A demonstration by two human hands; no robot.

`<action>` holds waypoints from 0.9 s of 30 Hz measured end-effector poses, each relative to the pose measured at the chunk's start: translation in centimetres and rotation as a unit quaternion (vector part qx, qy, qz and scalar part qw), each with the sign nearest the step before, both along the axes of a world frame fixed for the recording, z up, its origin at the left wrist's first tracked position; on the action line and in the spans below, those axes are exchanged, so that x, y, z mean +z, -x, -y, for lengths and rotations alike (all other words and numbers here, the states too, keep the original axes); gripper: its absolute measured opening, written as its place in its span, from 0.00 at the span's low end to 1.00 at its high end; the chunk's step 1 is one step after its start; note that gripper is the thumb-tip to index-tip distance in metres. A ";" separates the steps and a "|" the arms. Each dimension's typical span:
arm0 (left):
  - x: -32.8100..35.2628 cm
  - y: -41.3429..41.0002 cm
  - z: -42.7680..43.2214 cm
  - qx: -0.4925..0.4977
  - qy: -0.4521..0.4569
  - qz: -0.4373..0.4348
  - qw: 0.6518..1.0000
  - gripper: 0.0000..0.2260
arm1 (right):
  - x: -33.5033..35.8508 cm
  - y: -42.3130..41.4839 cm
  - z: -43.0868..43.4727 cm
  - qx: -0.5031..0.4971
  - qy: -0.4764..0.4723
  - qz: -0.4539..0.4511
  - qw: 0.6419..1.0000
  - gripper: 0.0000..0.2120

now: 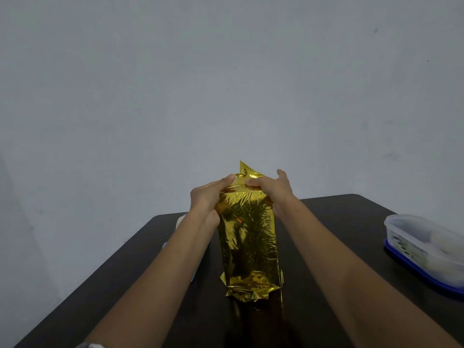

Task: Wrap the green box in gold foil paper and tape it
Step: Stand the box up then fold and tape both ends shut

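On the table (339, 222), left grip (204, 197) and right grip (272, 189) both pinch the gold foil (248, 237).

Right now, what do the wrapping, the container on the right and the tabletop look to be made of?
Gold foil paper: thin metallised film, mirror-glossy with holographic glints; it creases sharply. Container: translucent plastic with cloudy walls, standing on a blue base, likely plastic too. Table: dark, smooth surface that faintly reflects the gold; laminate or painted wood, cannot tell.
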State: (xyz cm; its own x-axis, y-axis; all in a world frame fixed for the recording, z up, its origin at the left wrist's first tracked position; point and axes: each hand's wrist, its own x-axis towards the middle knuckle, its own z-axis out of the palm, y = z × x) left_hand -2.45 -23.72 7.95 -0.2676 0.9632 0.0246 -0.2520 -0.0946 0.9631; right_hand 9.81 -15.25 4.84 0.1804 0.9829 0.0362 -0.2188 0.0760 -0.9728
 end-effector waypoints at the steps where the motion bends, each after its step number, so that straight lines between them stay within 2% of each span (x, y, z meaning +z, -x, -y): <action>1: -0.1 0.0 -0.2 0.004 -0.001 -0.001 1.000 0.10 | 0.0 0.0 0.0 -0.001 -0.001 0.001 1.000 0.53; 5: -0.4 -0.2 -0.6 0.026 -0.016 0.004 1.000 0.07 | 0.0 -0.2 -0.1 -0.002 -0.001 0.003 1.000 0.52; 12: -0.9 -0.3 -1.0 0.054 -0.032 0.001 0.998 0.12 | 0.0 -0.1 -0.1 0.007 0.003 -0.007 1.000 0.54; 15: -1.2 -0.2 -1.5 0.074 -0.038 -0.020 0.996 0.10 | 0.0 0.0 0.1 0.016 -0.001 -0.009 1.000 0.54; 21: -1.7 -0.3 -2.1 0.109 -0.043 -0.036 0.992 0.07 | 0.4 0.3 0.5 0.022 -0.011 -0.002 1.000 0.62; 22: -1.7 -0.2 -2.4 0.111 -0.044 -0.034 0.992 0.13 | 0.4 0.3 0.5 0.022 -0.012 0.003 1.000 0.62; 24: -1.6 0.2 -2.8 0.102 -0.034 -0.039 0.993 0.32 | 0.4 0.1 0.6 0.023 -0.013 0.013 1.000 0.59; 25: -1.5 0.4 -2.9 0.093 -0.019 -0.046 0.994 0.37 | 0.4 0.0 0.6 0.022 -0.013 0.016 1.000 0.59; 27: -0.9 0.7 -2.9 0.066 0.003 -0.065 0.996 0.36 | 0.4 0.0 0.6 0.019 -0.013 0.024 0.999 0.58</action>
State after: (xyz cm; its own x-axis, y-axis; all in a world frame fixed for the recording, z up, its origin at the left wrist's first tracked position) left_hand -3.19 -20.86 7.01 -0.3868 0.9201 0.0615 -0.1101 -0.1123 0.9876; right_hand 9.85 -15.84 5.26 0.1408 0.9875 0.0703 -0.1759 0.0949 -0.9798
